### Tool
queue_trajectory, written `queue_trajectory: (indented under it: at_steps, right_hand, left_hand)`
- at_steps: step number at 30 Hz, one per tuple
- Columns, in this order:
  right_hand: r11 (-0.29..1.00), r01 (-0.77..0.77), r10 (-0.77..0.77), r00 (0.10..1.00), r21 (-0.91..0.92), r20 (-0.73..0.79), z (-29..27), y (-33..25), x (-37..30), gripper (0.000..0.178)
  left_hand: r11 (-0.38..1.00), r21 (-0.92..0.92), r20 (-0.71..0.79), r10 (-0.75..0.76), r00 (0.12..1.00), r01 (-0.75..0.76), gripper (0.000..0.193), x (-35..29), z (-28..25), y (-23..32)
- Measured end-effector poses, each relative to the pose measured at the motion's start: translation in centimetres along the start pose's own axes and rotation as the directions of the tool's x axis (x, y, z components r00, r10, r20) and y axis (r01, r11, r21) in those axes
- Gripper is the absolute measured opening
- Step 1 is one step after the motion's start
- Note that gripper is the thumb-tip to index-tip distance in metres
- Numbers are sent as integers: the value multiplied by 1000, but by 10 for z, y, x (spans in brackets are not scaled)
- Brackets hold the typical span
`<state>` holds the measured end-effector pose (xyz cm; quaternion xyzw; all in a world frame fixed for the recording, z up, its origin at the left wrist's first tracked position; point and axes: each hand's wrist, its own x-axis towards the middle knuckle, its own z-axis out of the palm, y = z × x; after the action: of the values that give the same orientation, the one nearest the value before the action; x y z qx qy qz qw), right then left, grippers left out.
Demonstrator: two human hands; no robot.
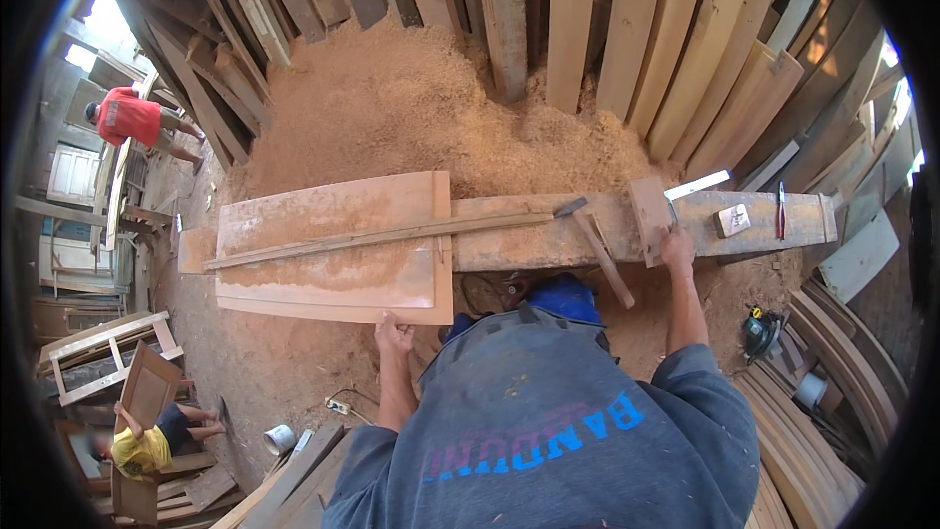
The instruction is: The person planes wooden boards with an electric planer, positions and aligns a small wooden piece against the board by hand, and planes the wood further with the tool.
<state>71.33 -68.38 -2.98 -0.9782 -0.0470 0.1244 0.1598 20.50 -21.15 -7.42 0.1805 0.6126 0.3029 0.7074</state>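
Observation:
My left hand grips the near edge of a thin flat board, close to its right corner. On that board lies a slightly smaller pale sheet dusted with sawdust. A long narrow wooden strip crosses both and runs right along the plank bench. At the bench's right part, my right hand is closed on a try square, its metal blade pointing right. A short wooden piece lies crosswise beside it. Between my hands rests a hammer, its handle hanging over the near edge.
Pliers and a small pale block lie at the bench's right end. Sawdust is heaped beyond, before leaning planks. A power tool sits lower right. Two people, in red and yellow, are at left.

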Motion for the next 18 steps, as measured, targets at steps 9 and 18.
queue_trajectory:
  at_steps: [9,18]
  right_hand:
    - [889,443,-438,896,-118,70,29,-165,-74,51]
    - [961,243,-237,970,-136,58,29,-126,-62,45]
  left_hand:
    - [1000,19,25,-23,999,22,26,10,-16,3]
    - [996,83,1,17,1000,-17,25,-13,4,0]
